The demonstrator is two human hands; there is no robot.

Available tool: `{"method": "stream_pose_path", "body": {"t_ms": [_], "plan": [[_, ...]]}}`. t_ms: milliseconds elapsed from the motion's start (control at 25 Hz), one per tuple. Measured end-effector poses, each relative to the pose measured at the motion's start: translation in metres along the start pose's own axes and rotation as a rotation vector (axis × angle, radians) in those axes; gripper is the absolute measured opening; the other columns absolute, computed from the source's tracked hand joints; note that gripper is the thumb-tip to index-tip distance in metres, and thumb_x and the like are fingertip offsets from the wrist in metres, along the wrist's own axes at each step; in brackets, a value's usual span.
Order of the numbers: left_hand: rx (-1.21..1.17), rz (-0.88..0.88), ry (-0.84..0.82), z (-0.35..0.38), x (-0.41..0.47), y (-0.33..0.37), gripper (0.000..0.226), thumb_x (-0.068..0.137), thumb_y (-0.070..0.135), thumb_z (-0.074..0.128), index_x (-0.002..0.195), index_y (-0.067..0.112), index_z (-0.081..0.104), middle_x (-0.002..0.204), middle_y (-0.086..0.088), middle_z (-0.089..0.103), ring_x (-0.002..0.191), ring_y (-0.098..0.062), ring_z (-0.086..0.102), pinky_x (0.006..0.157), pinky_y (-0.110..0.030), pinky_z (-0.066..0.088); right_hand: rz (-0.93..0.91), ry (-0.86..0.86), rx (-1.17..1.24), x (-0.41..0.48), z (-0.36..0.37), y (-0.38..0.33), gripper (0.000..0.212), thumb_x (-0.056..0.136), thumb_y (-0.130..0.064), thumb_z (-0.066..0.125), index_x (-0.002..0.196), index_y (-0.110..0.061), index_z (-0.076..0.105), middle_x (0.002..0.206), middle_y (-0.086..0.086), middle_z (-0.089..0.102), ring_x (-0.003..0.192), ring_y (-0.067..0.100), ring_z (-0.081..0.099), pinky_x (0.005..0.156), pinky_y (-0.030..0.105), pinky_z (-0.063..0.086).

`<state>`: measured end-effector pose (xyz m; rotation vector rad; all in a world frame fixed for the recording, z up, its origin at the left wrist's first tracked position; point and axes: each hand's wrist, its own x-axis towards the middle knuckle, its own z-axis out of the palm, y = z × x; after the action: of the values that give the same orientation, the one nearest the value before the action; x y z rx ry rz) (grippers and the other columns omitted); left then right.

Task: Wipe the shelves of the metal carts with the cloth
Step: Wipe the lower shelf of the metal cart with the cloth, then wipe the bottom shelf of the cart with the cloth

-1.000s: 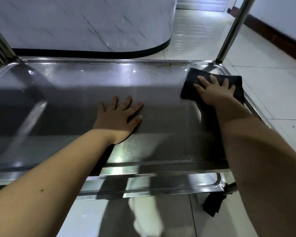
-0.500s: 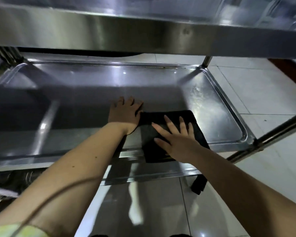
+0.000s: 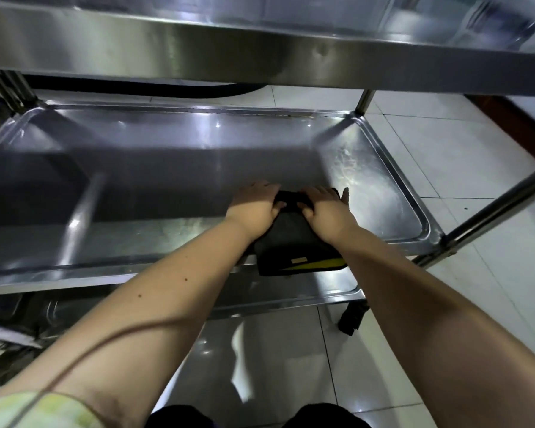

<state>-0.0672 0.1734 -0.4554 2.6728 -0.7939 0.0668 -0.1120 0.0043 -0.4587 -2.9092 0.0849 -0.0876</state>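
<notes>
Black cloth (image 3: 291, 242): folded, on the middle shelf right of centre. Its near edge hangs over the front rim and shows a yellow strip and a small label.
Left hand (image 3: 254, 206): fingers curled over the cloth's bunched far end, thumb pressed on top of it.
Right hand (image 3: 325, 210): just beside the left one, gripping the same far end, little finger sticking out.
Middle shelf (image 3: 167, 180): glossy steel tray with a raised rim.
Upper shelf (image 3: 198, 47): steel edge across the top of the view.
Floor (image 3: 445, 156): pale tiles.
</notes>
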Motion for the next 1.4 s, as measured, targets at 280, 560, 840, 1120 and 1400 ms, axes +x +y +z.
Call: {"method": "stream_pose_path", "body": {"t_ms": [280,560,840,1120,1400], "plan": [[0.273,0.126,0.022,-0.053,-0.013,0.038,0.029,0.096,0.025,0.053,0.12,0.01,0.055,0.122,-0.015,0.054,0.114,-0.036,0.048,0.088,-0.04,0.035,-0.193,0.071,-0.136,-0.022,-0.065,-0.002,0.022,0.086,-0.015,0.065,0.106,-0.01,0.06,0.109,0.015,0.057,0.107,0.037,0.049,0.089,0.04,0.039],[0.223,0.41,0.399,-0.086,-0.073,0.098,0.026,0.092,0.031,0.046,0.1,0.016,0.066,0.094,-0.005,0.063,0.085,-0.03,0.058,0.072,-0.038,0.034,-0.237,0.45,0.026,-0.128,-0.129,0.015,0.019,0.082,-0.012,0.056,0.097,-0.007,0.066,0.096,0.011,0.059,0.09,0.033,0.052,0.078,0.035,0.041],[-0.064,0.436,0.227,0.015,-0.13,0.112,0.019,0.087,0.021,0.053,0.098,0.013,0.066,0.09,-0.007,0.063,0.078,-0.033,0.057,0.067,-0.042,0.043,-0.21,0.395,-0.093,-0.204,-0.062,0.042,0.026,0.072,0.002,0.06,0.096,-0.006,0.068,0.095,0.012,0.064,0.086,0.035,0.058,0.08,0.042,0.049],[-0.196,0.243,-0.25,0.145,-0.156,0.056,0.034,0.076,0.005,0.062,0.11,0.012,0.064,0.1,-0.011,0.06,0.093,-0.034,0.057,0.076,-0.04,0.05,-0.075,0.052,0.13,-0.217,0.096,0.071,0.033,0.088,-0.02,0.04,0.098,-0.006,0.068,0.094,0.01,0.068,0.086,0.036,0.058,0.077,0.046,0.052],[-0.239,0.203,-0.314,0.188,-0.139,0.029,0.041,0.083,0.03,0.045,0.111,0.009,0.065,0.102,-0.017,0.064,0.097,-0.035,0.059,0.081,-0.033,0.043,0.041,0.106,0.187,-0.198,0.163,0.093,0.033,0.087,-0.017,0.042,0.106,-0.014,0.069,0.101,0.009,0.067,0.095,0.039,0.057,0.085,0.05,0.048]]}}
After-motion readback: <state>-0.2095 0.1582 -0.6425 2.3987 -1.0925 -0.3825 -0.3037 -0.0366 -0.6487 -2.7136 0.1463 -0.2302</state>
